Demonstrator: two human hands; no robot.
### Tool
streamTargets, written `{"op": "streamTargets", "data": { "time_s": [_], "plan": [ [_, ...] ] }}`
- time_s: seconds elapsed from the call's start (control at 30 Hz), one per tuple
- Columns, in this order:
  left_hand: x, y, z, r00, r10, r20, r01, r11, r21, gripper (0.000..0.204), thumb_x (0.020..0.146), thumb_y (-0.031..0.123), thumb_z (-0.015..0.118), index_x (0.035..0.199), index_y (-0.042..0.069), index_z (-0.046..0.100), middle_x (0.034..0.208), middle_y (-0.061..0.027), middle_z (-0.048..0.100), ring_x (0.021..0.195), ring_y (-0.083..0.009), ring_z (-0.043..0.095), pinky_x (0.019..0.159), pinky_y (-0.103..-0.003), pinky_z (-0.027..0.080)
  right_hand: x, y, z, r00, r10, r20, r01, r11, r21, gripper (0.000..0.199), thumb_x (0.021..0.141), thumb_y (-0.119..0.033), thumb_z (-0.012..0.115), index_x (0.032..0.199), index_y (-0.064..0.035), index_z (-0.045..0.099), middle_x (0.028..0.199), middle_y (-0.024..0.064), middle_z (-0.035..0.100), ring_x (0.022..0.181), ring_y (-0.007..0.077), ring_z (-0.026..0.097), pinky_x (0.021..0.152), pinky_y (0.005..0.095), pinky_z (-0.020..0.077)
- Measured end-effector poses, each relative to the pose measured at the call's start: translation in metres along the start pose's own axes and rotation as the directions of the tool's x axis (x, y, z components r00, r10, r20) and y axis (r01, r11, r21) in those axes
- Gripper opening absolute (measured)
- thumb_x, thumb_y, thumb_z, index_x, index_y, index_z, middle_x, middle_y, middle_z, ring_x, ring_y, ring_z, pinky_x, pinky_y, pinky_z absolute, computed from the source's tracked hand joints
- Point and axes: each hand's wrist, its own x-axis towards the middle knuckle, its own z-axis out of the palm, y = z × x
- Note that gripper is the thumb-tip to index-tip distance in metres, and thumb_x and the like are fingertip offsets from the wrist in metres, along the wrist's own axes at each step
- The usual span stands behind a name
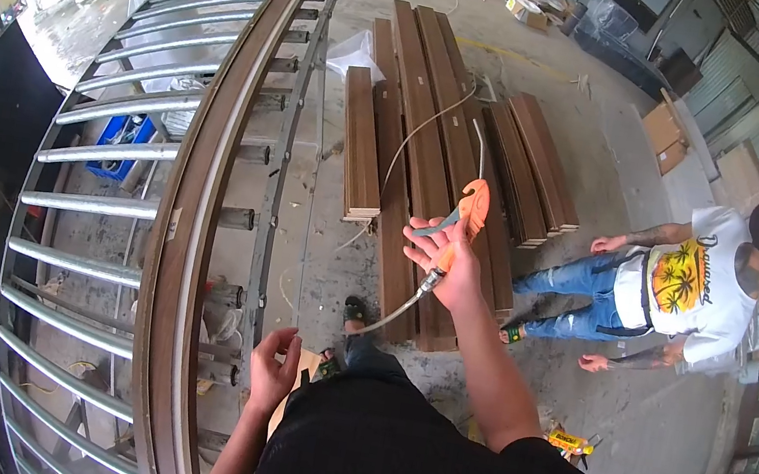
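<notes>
My right hand point(459, 272) is raised over the stacked brown boards point(428, 165), palm up, holding an orange air blow gun point(473, 210). Its thin metal nozzle points away from me, and the grey trigger lies by my outstretched fingers. From the gun's lower end a clear hose point(397, 315) curves down toward my waist. My left hand point(273, 371) hangs beside the roller conveyor point(87, 206) with its fingers loosely bent and apart; I see nothing in it. A long brown profile with a pale strip point(202, 179) rests lengthwise on the rollers.
A person point(680, 285) in a white T-shirt and jeans stands right of the boards. A blue crate point(124, 142) sits under the rollers. Cardboard boxes point(664, 133) lean at the right. A yellow package point(569, 442) lies near my right side. An air line point(416, 134) crosses the boards.
</notes>
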Motion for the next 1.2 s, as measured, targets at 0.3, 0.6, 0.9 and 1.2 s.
{"op": "streamTargets", "data": {
  "time_s": [0.3, 0.6, 0.9, 1.2],
  "plan": [
    [0.012, 0.01, 0.002, 0.999, 0.051, -0.004, -0.05, 0.998, 0.049, 0.017, 0.091, 0.009, 0.066, 0.102, -0.003, 0.068, 0.083, -0.0147, 0.071, 0.074, -0.0213, 0.068, 0.069, -0.032, 0.052, -0.003, 0.016, -0.003, 0.984, 0.05, -0.172, -0.078, 0.984, -0.158, 0.038, 0.099, -0.05, 0.054, 0.091, -0.012, 0.054, 0.075, 0.0077, 0.062, 0.075, 0.0258, 0.067, 0.074, 0.0466, 0.0571],
    [0.0, -0.001, -0.001, 0.997, 0.079, -0.004, -0.078, 0.99, 0.118, 0.019, 0.091, 0.01, 0.067, 0.105, -0.003, 0.067, 0.082, -0.0119, 0.071, 0.073, -0.0123, 0.064, 0.069, -0.028, 0.051, -0.044, 0.053, 0.02, 0.987, 0.108, -0.122, -0.159, 0.807, -0.569, 0.037, 0.101, -0.043, 0.055, 0.091, -0.0075, 0.059, 0.075, 0.0061, 0.064, 0.059, 0.0139, 0.065, 0.046, 0.0251, 0.0507],
    [0.032, 0.052, 0.028, 0.962, 0.231, 0.147, -0.169, 0.923, -0.346, 0.041, 0.096, 0.019, 0.065, 0.129, -0.002, 0.051, 0.11, -0.0128, 0.067, 0.103, -0.0184, 0.064, 0.091, -0.033, 0.05, -0.091, 0.077, 0.072, 0.914, 0.173, 0.366, 0.248, 0.475, -0.845, 0.039, 0.095, -0.025, 0.067, 0.126, -0.0045, 0.054, 0.09, 0.0079, 0.065, 0.084, 0.0223, 0.067, 0.068, 0.033, 0.0526],
    [0.049, 0.111, 0.022, 0.992, -0.067, -0.105, -0.017, 0.765, -0.644, 0.018, 0.101, 0.014, 0.057, 0.099, 0.002, 0.043, 0.076, -0.0133, 0.067, 0.066, -0.0202, 0.067, 0.064, -0.033, 0.054, -0.112, 0.081, 0.054, 0.859, 0.39, 0.332, -0.077, 0.739, -0.669, 0.027, 0.103, -0.021, 0.054, 0.124, -0.0049, 0.051, 0.074, -0.0013, 0.054, 0.06, 0.0058, 0.054, 0.053, 0.0225, 0.0448]
  ]
}}
